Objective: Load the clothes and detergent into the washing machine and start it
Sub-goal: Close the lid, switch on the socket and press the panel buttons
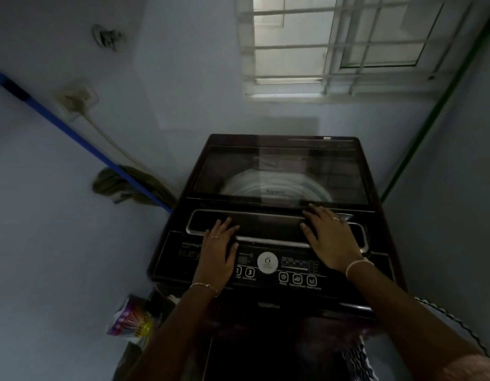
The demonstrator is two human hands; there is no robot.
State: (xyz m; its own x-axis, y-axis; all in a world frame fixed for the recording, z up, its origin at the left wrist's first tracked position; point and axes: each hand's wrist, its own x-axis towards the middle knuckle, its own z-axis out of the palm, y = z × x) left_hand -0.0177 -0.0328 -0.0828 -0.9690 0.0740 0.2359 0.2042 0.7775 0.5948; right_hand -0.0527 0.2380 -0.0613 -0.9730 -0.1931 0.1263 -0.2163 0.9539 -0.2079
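washer: top-load washing machine (178, 251) is standing in the room corner, right in front of the person.
lid: glass lid (279, 171) is lying flat and shut; the drum is showing through it, too blurred to tell if clothes are inside.
handle: chrome lid handle (268, 239) is running along the lid's front strip, w/ both hands on it.
L hand: left hand (220, 246) is resting palm-down over the handle's left end, fingers straight, gripping nothing.
R hand: right hand (332, 237) is lying flat on the right end, fingers stretched toward the glass edge, also not curled round anything.
panel: control panel (296, 270) w/ round dial (267, 262) is sitting just under the wrists, untouched.
detergent: detergent pack (134, 317) is sitting low at the machine's left side, well apart from both hands.
step: prob. lid-handling stage; loading and start are looking not yet done.
next: fingertips need hooking under the handle edge, lifting the lid up and back evenly, both sides together.
around: mop (128, 182) is leaning in the left corner; barred window (334, 45) is above.
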